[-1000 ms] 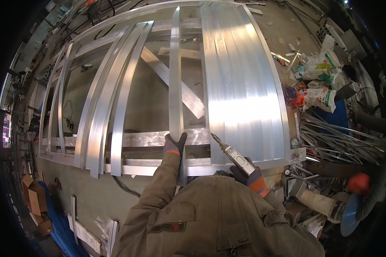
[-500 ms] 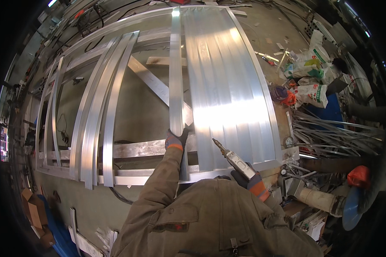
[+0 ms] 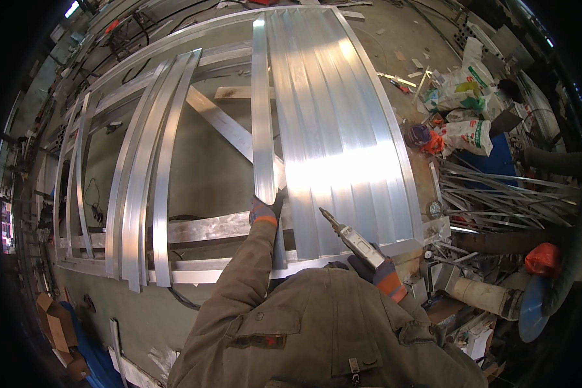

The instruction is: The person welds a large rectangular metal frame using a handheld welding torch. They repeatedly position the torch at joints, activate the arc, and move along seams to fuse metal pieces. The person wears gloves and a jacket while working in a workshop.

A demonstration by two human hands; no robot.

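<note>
My gloved left hand (image 3: 265, 210) is closed around the near part of a long, shiny aluminium slat (image 3: 262, 116). That slat runs away from me, left of a panel of ribbed slats (image 3: 333, 129) laid side by side in a metal frame (image 3: 207, 276). Below the hand, the slat's near end is partly hidden by my sleeve. In my gloved right hand (image 3: 385, 275) is what looks like a handheld welding gun (image 3: 352, 240), pale-bodied with a narrow, dark nozzle. Its nozzle points up and left over the near part of the panel; whether it touches cannot be told.
Several loose slats (image 3: 139, 187) lie across the frame's left part. Beneath, a diagonal bar (image 3: 223, 123) and a crossbar (image 3: 204, 229) span it. White sacks (image 3: 467, 137) and a heap of thin metal strips (image 3: 498, 194) crowd the right. A cardboard box (image 3: 57, 322) stands at lower left.
The view has shifted slightly. The far end of the held slat now sits a little lower against the frame's far edge. Both hands keep their holds, and the welding gun barely moves.
</note>
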